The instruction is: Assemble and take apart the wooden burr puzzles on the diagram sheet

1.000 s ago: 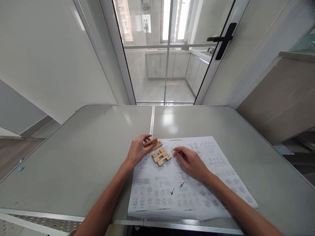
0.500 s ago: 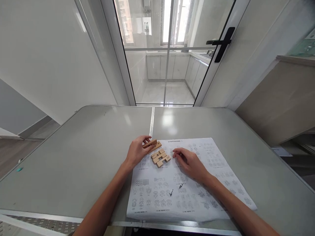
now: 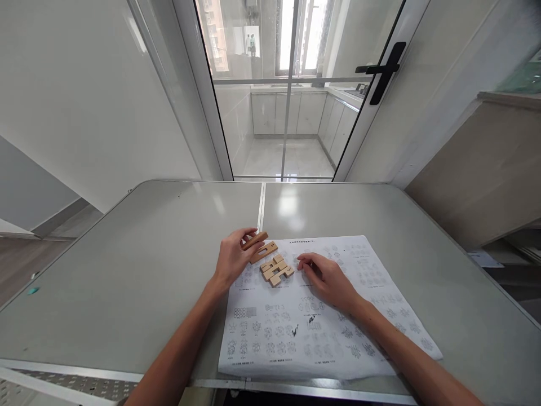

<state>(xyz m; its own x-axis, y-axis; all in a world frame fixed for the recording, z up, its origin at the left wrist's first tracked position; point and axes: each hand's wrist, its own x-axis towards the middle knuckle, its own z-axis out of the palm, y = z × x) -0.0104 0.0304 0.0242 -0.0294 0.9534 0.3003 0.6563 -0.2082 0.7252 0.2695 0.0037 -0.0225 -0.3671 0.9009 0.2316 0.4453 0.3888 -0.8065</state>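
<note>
Between the thumb and fingers of my left hand (image 3: pixel 234 254) is a brown wooden puzzle bar (image 3: pixel 256 241), held tilted. Just beneath it, a second brown wooden piece with a slot (image 3: pixel 264 252) lies at the top left of the printed sheet (image 3: pixel 338 349). Closer to me sits a group of pale notched wooden pieces (image 3: pixel 276 270), laid side by side on the paper. My right hand (image 3: pixel 323 274) rests on the sheet to the right of them, fingers curled and apart from the wood. Whether its fingertips pinch anything is hidden.
The sheet carries rows of small printed diagrams and lies on a grey table (image 3: pixel 127 293) with a metal seam. A small teal object (image 3: pixel 32 291) is near the left edge. Beyond the table stands a glass door with a black handle (image 3: pixel 384 72).
My left hand has lifted the brown bar up and away from the slotted piece, so more of the slot shows. My right hand has hardly moved.
</note>
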